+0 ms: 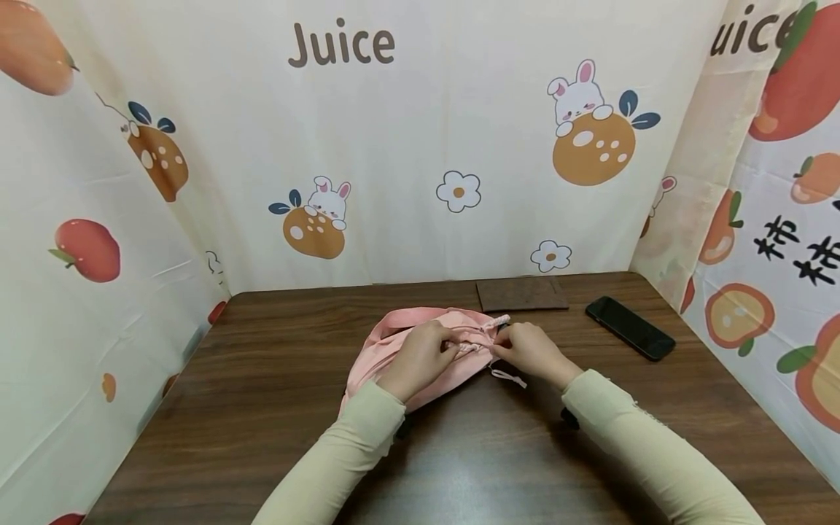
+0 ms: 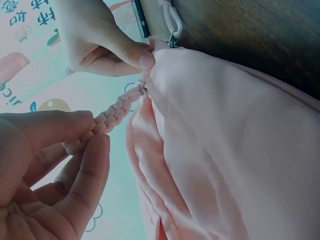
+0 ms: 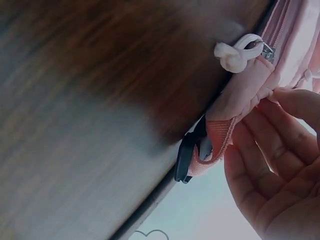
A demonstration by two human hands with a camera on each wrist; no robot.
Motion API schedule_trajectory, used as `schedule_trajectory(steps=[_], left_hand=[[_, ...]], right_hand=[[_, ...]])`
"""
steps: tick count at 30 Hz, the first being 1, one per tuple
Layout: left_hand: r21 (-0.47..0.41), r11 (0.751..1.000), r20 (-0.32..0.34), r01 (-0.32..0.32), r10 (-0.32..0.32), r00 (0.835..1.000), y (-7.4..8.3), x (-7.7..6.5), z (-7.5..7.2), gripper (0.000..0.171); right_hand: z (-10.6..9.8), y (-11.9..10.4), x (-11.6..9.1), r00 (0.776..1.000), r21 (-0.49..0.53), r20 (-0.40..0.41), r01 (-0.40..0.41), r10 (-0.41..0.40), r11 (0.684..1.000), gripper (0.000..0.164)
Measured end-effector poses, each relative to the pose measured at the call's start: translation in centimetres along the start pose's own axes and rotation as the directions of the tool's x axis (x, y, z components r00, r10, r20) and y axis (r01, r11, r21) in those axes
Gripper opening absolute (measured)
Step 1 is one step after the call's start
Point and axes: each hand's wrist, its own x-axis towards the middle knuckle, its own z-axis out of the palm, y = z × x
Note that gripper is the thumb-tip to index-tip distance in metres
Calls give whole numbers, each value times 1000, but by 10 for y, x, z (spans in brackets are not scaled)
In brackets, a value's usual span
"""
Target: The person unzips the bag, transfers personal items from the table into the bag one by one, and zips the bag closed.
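A pink fabric waist bag [image 1: 374, 354] lies on the table under both hands. My left hand [image 1: 422, 357] pinches a braided cord zipper pull [image 2: 114, 116] between thumb and fingers; the cord stretches out from a small metal slider on the bag. At the bag's right end, my right hand [image 1: 530, 351] pinches the fabric edge beside the zipper. Close to that hand, a looped white-pink cord pull [image 3: 237, 55] hangs from a second zipper. A black plastic buckle [image 3: 186, 157] sits on a short strap at the bag's corner. The bag's inside is hidden.
Behind the bag, a flat dark brown rectangular item [image 1: 521, 294] lies near the table's back edge. To the right rests a black phone [image 1: 630, 327]. Printed fabric curtains [image 1: 407, 146] enclose the wooden table [image 1: 262, 364] at the back and sides.
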Motion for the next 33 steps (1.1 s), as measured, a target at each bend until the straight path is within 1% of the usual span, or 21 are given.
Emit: schedule_trajectory(steps=[6,11,20,28,33], left_hand=[[-10,1000,-1,24,-24,1000,-4,-6,-1,15],[-3,1000,0,23,-23,1000,-7,-10,-3,15],[-9,1000,21,14,-14,1000,-7,-14,-7,18],[-55,998,13,17,-16,1000,-14,-20,-12,17],[-64,998,8,24,-24,1000,-19,-26,-18,14]], right_hand=[[2,2,0,1000,-4,-1,1,-1,1000,15],[2,1,0,1000,1,1,3,-3,1000,16],[0,1,0,1000,3,-8,6,-6,1000,16],[0,1,1,1000,11,-9,0,0,1000,12],[0,2,1,1000,8,-9,-6,6,1000,12]])
